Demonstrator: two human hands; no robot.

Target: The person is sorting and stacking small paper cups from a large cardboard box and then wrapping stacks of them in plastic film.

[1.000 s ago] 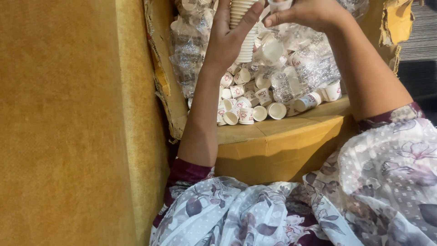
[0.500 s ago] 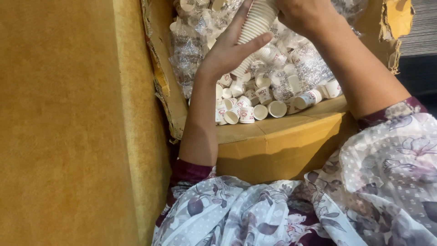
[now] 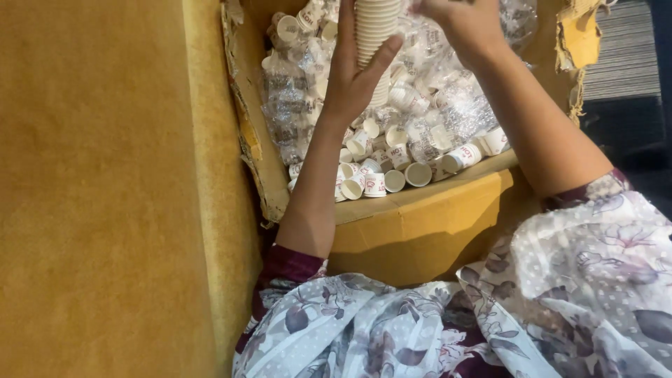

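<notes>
Your left hand (image 3: 353, 80) is wrapped around a stack of nested paper cups (image 3: 376, 31), thumb pressed against the right side of the stack and fingers up along its left side; the grip is closed on the stack. The stack stands upright, held above the open cardboard box (image 3: 420, 224), and its top runs out of the frame.

Your right hand (image 3: 462, 21) sits at the top edge of the view, just right of the stack's upper part. Only the back of the hand and the wrist show; the fingers are cut off by the frame edge, so I cannot tell whether it is grasping the stack or merely beside it.

Below both hands, the box holds many loose small paper cups (image 3: 381, 178), white with reddish print, lying on their sides with open mouths facing various ways. Clear plastic sleeves of cups (image 3: 287, 105) are heaped among them, mostly toward the left and back of the box. The box's left wall is torn and ragged.

A mustard-yellow upholstered surface (image 3: 98, 189) fills the left of the view. Your floral-print sleeves (image 3: 574, 280) cover both upper arms at the bottom; both forearms are bare and reach up over the box's near wall.
</notes>
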